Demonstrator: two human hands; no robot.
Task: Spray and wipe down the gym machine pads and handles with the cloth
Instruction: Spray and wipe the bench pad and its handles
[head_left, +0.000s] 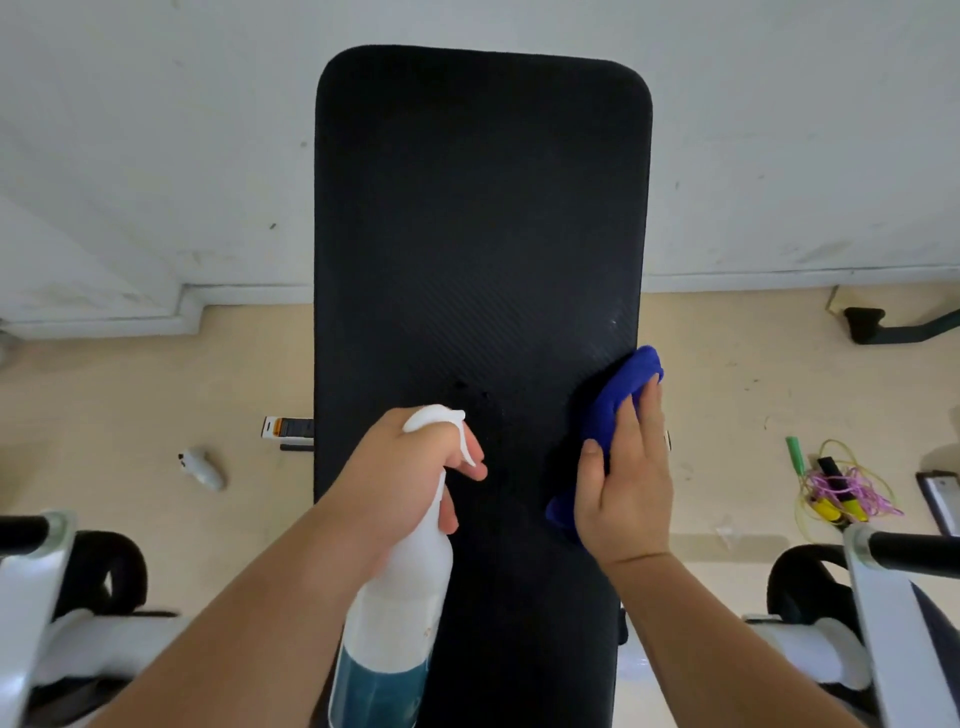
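Over the long black textured bench pad (478, 234), spraying and wiping midway along.

Gripping the neck of the white translucent spray bottle of teal liquid (400, 613) in the left hand (405, 478), forefinger curled on the trigger. Pressing the bunched blue cloth (618, 395) against the pad's right edge under the right hand (626, 493), fingers straight. Judging by a few wet spots just ahead of the nozzle, seemingly working early on, leaving the pad's far half, the left black bar handle (21, 530) and the right black bar handle (914, 556) apparently untouched. Counting one pad, one bottle, one cloth, two handles.
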